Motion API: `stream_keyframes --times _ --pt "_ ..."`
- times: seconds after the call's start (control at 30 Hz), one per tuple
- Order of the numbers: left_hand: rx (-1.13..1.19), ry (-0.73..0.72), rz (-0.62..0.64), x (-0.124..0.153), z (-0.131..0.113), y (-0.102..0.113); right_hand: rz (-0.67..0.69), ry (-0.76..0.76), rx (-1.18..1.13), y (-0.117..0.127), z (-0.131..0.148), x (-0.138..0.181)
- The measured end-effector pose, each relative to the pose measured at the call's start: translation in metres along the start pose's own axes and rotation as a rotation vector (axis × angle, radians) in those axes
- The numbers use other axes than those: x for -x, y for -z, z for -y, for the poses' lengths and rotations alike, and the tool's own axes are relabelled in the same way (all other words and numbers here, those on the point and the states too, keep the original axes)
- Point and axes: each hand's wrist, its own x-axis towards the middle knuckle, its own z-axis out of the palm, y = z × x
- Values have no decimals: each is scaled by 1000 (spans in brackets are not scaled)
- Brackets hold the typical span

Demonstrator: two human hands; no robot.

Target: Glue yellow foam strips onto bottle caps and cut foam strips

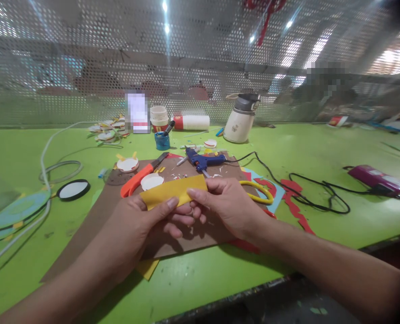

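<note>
Both my hands hold one yellow strip of paper point(173, 188), stretched sideways above a brown board point(119, 234). My left hand point(149, 216) pinches its lower left part, with the thumb on top. My right hand point(223, 202) pinches the right end, thumb also on the face. Just beyond the strip lie a white disc point(152, 181), an orange utility knife point(137, 179) and a blue glue gun point(201, 158). Yellow-handled scissors point(262, 191) are partly hidden behind my right hand. Another yellow piece point(148, 269) sticks out under the board's near edge.
A white bottle point(239, 123), stacked paper cups point(193, 122), a phone point(138, 112) and a blue pot point(162, 141) with a marker stand at the back. Black cable runs right to a purple device point(377, 179). Red scraps point(296, 202) lie right; a grey cable point(44, 164) crosses left.
</note>
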Motion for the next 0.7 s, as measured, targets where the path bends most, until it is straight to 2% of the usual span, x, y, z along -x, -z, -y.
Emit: stream_keyframes --times 0.33,0.6,0.7 --pt "-159 -55 -71 2 3 2 7 -21 -34 -1 -1 -1" --pt "-150 -33 -117 3 8 5 27 -61 17 2 2 -1" --pt "-163 23 -121 2 11 7 37 -84 30 2 1 0"
